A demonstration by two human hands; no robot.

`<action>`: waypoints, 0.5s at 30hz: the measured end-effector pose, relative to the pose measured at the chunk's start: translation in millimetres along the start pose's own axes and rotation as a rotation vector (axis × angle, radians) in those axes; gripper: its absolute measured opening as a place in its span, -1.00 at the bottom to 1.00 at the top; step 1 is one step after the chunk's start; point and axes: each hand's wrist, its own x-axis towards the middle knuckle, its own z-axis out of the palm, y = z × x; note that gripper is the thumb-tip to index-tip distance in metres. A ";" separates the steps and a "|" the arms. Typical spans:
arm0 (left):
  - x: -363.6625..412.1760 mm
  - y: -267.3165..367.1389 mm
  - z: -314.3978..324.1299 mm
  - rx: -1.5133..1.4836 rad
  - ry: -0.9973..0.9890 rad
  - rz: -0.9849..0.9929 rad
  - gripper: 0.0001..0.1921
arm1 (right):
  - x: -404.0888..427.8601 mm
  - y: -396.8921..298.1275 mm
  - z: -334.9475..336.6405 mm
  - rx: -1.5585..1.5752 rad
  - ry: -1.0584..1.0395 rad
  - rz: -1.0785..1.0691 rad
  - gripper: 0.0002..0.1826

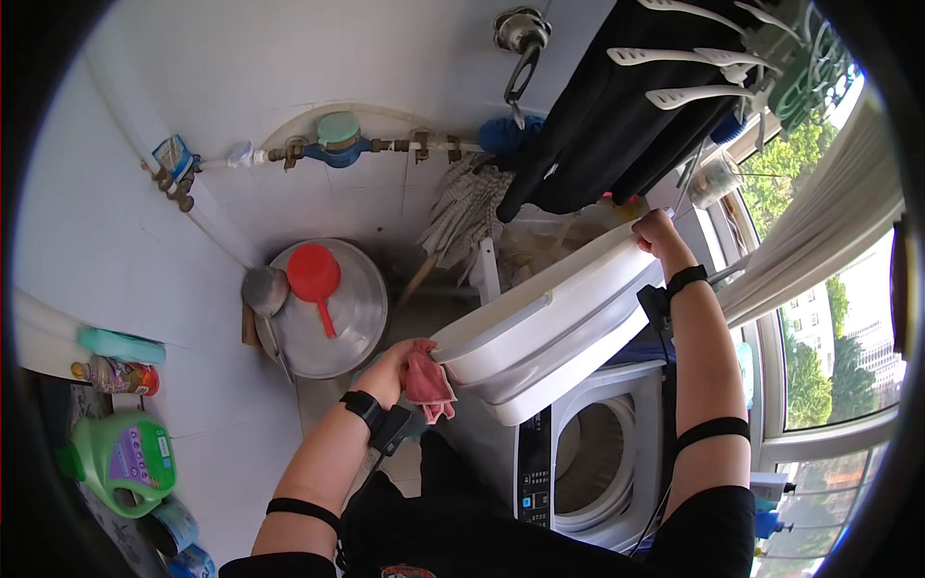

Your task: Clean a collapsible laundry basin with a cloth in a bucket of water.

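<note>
A large white plastic tub (535, 339) is held up and tilted in front of me, its outer side and base turned towards me. My left hand (394, 365) grips the near-left end of its rim, with a pink cloth (429, 383) caught in the same hand and hanging down. At the far upper-right end, my right hand (656, 233) is closed around the rim. Beneath the tub's right part stands a top-loading washing machine (535, 462) with its round drum (589, 462) exposed. The inside of the tub is mostly hidden from me.
A red dipper (313, 273) rests on a large metal lid or basin (347, 339) at left. A cloth mop (462, 209) leans near the wall pipe and water meter (338, 137). Black clothes (600, 108) hang above right, beside a curtained window (809, 361). A green detergent jug (119, 462) stands at lower left.
</note>
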 end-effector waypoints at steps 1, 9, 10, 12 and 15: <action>1.0 1.0 3.7 -0.015 -0.007 -0.015 -0.74 | 6.5 0.8 -0.8 0.002 -0.029 0.026 -0.80; 42.8 -15.5 -27.2 -0.068 -0.083 -0.027 -0.76 | 25.0 -21.5 26.4 -0.084 -0.083 0.146 -0.48; 41.8 -14.7 -24.8 -0.144 -0.065 -0.041 -0.76 | 26.0 -22.4 27.9 -0.078 -0.080 0.165 -0.46; 39.9 -11.5 -20.0 -0.221 -0.046 -0.059 -0.77 | 27.9 -22.5 30.6 -0.075 -0.076 0.188 -0.44; 43.4 -7.5 -18.1 -0.234 -0.020 -0.081 -0.77 | 32.9 -21.6 33.4 -0.073 -0.079 0.168 -0.42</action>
